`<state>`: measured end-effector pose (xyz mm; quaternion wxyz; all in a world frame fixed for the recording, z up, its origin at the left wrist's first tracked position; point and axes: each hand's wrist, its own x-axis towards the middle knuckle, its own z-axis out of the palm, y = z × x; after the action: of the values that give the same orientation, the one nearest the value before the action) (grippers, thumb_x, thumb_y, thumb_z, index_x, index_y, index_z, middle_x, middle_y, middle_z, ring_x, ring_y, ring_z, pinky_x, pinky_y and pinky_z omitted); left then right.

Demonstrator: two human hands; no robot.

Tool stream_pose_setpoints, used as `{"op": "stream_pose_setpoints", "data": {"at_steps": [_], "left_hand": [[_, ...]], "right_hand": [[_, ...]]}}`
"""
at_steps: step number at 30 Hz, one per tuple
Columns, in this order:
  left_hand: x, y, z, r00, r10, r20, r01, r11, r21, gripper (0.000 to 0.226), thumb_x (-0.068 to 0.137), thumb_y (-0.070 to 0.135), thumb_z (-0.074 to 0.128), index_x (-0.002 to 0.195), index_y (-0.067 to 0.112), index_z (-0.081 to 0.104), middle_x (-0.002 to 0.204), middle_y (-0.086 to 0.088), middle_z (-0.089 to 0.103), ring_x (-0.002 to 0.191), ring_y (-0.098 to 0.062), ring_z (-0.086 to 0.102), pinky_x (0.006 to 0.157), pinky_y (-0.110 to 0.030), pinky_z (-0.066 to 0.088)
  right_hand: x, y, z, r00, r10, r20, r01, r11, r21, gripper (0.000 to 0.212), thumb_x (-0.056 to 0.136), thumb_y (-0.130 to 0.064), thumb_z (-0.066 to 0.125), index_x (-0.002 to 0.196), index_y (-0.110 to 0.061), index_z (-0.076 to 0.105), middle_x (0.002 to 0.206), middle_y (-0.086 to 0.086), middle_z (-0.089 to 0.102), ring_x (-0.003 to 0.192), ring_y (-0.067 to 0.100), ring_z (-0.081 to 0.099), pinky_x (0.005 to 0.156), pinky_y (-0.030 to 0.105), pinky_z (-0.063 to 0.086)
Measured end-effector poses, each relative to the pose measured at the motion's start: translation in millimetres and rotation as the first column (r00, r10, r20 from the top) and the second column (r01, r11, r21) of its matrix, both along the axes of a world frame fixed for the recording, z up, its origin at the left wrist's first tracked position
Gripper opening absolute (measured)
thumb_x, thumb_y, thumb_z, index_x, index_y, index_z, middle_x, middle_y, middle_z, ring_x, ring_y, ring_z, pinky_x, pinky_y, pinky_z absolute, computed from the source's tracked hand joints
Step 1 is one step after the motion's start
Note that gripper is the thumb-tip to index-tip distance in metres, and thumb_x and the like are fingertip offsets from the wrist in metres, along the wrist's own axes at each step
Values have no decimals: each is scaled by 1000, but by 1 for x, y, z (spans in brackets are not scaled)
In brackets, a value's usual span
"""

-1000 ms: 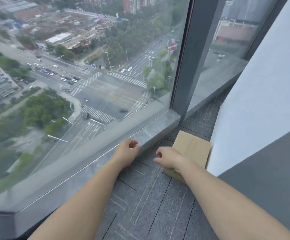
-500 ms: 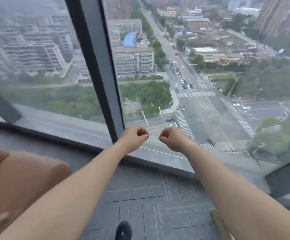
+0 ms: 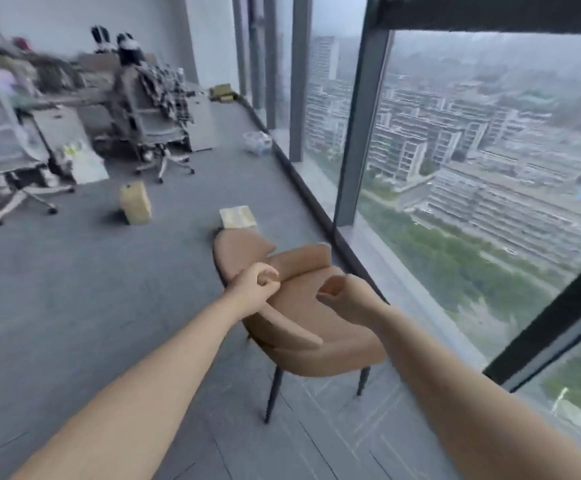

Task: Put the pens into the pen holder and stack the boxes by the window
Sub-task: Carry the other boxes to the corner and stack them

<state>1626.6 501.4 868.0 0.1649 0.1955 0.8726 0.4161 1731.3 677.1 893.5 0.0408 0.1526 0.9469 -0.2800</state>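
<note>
Two cardboard boxes lie on the grey carpet ahead. An upright box (image 3: 136,202) stands out in the floor, and a flatter box (image 3: 238,217) lies just behind a tan chair (image 3: 303,327), nearer the window (image 3: 455,168). My left hand (image 3: 256,284) and my right hand (image 3: 346,297) are both curled into loose fists, held out in front of me above the chair seat, with nothing in either. No pens or pen holder show.
White office chairs (image 3: 5,147) and a desk stand at the back left. A small white container (image 3: 257,143) sits by the window sill, and more cardboard (image 3: 222,92) lies far down the window wall. The view is blurred.
My view has swung left, from a box in the window corner, past the glass, to the room with the tan chair and two boxes. Both hands stay fisted with nothing in them.
</note>
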Motion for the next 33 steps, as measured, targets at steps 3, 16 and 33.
{"op": "stream_pose_setpoints", "data": {"at_steps": [3,16,33], "left_hand": [[-66,-94,-5,988,138,65,-137,990,-19,47,90,25,61,135,23,47,112,-4,68,107,-23,62,87,-29,44],[-326,-218,-39,868,267,418,-360,919,160,50,92,31,59,137,16,45,121,-5,62,93,-16,63,99,-38,46],[-838,-129,-70,874,276,400,-218,958,-185,87,89,39,60,154,16,7,158,-11,24,142,-31,30,113,-43,29]], "right_hand": [[-94,-74,-8,997,74,-32,-76,994,-82,33,93,-26,60,123,-13,64,122,5,68,109,24,63,91,31,47],[-388,-213,-71,996,-81,23,83,885,-459,55,90,-29,66,139,-14,47,137,8,55,110,20,59,77,26,47],[-861,-105,-119,766,-527,367,605,401,-688,42,92,-23,60,130,-6,52,85,1,51,94,23,61,86,34,55]]}}
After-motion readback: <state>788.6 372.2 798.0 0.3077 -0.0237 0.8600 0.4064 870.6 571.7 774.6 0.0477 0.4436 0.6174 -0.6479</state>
